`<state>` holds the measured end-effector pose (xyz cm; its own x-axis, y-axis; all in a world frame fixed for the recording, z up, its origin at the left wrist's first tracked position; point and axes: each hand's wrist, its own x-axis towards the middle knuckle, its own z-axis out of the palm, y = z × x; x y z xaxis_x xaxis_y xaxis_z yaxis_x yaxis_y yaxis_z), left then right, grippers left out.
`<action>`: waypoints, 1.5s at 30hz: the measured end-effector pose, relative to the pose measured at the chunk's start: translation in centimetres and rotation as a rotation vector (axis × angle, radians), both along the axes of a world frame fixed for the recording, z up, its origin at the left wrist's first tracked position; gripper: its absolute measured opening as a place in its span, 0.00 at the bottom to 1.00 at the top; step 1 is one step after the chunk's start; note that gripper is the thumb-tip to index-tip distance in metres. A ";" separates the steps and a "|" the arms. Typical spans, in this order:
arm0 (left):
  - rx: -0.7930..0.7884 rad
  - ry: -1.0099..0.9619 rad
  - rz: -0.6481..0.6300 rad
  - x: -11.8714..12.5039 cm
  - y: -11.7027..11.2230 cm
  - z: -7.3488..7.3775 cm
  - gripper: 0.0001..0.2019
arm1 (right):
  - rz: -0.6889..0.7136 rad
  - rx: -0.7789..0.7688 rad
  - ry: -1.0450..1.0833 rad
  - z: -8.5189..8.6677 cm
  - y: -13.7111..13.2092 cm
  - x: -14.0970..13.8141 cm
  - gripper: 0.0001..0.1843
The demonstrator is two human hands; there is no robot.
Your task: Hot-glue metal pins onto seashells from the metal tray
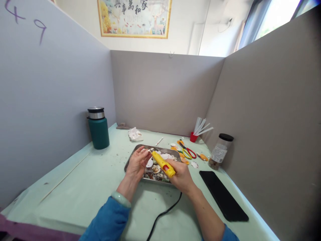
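My right hand [181, 175] grips a yellow glue gun [163, 164] with a red trigger, its nozzle pointing left toward my left hand [137, 163]. That hand pinches a small shell [144, 151] just at the gun's tip. Both hands hover over a metal tray [130, 160] that holds several shells. A black cord [164, 212] runs from the gun toward me.
A teal flask [98, 128] stands at the left. Behind the tray lie a crumpled white wrapper [135, 134], scissors [187, 151] and orange bits. A red cup of white sticks [194, 135], a jar [220, 151] and a black phone [223, 194] sit at the right. Partition walls close three sides.
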<state>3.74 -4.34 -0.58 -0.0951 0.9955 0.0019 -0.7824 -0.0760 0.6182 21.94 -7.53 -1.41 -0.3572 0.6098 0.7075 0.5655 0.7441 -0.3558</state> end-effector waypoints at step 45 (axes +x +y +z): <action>0.037 0.011 0.037 0.0 0.2 -0.2 0.16 | 0.197 -0.542 0.721 0.0 0.5 -0.5 0.15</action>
